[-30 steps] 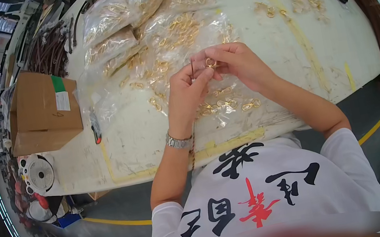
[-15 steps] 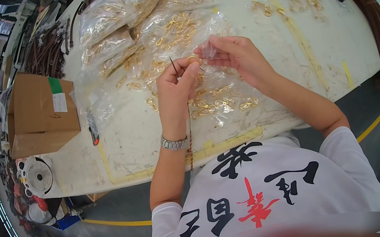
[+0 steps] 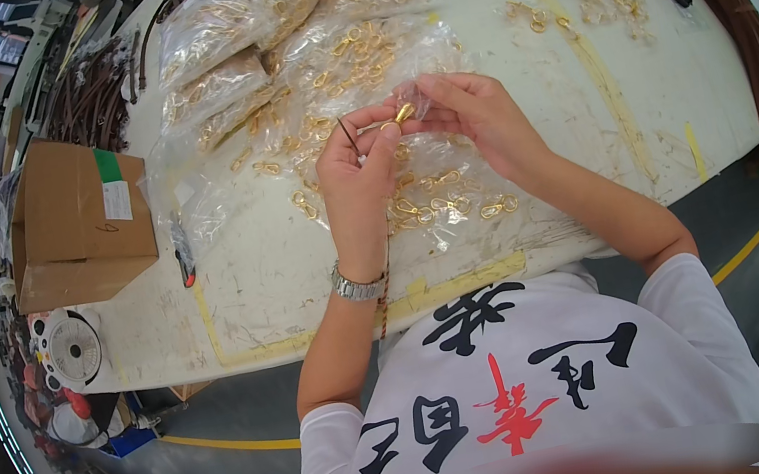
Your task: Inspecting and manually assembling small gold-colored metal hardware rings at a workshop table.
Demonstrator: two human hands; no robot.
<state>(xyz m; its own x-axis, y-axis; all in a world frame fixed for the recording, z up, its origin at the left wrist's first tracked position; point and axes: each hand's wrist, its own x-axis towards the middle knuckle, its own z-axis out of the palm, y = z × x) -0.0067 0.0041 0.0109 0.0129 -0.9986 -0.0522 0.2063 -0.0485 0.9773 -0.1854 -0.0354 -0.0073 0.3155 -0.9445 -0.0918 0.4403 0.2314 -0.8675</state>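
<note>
Cardboard box [image 3: 77,219], matte brown and sharp-cornered with a green tape strip, is standing on a pale, scuffed tabletop [image 3: 289,299]. Upper right of the box, clear crinkled bags [image 3: 206,29] are bulging with gold-coloured metal pieces. Right of the box, loose clasps [image 3: 446,208], smooth and looped, are lying on glossy transparent film. Just beside the box, a slim cutter [image 3: 185,256] with an orange end is resting. Far right of the box, long brown strips [image 3: 755,49] are hanging over the table edge.

Gold clasp [image 3: 404,114], shiny and rounded, is sitting right of the box, at the left hand's thumb and forefinger tips. Left hand [image 3: 356,162] is nearly closing around it in a pinch; a thin dark rod [image 3: 347,133] is projecting between its fingers. Right hand [image 3: 471,109], fingers part-curled, is pinching clear plastic [image 3: 417,98] beside the clasp; whether it is also touching metal, cannot tell.
</note>
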